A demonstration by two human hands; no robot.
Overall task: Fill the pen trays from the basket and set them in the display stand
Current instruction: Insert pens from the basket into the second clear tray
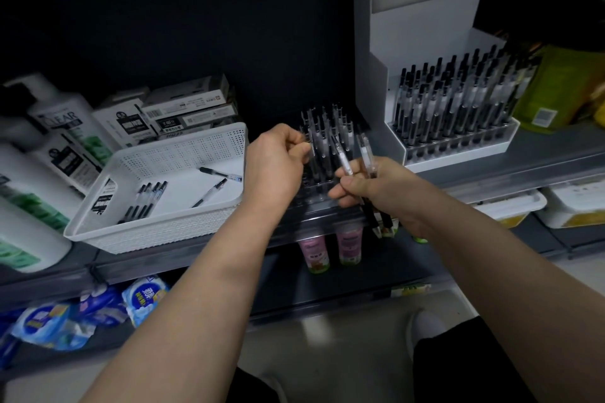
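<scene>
— Where's the tray (pixel 311 194)?
— Mid-shelf (pixel 540 157), part filled. Left hand (pixel 278 163) pinches a pen (pixel 316 154) standing in it; right hand (pixel 376 190) clamps two pens (pixel 368 157).
— Around it?
— Basket (pixel 157 226) at nine o'clock, stand (pixel 419 26) at two, dark wall (pixel 229 26) behind.

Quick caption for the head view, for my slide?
Left hand pinches a pen in the part-filled tray; right hand holds two more pens.
</scene>
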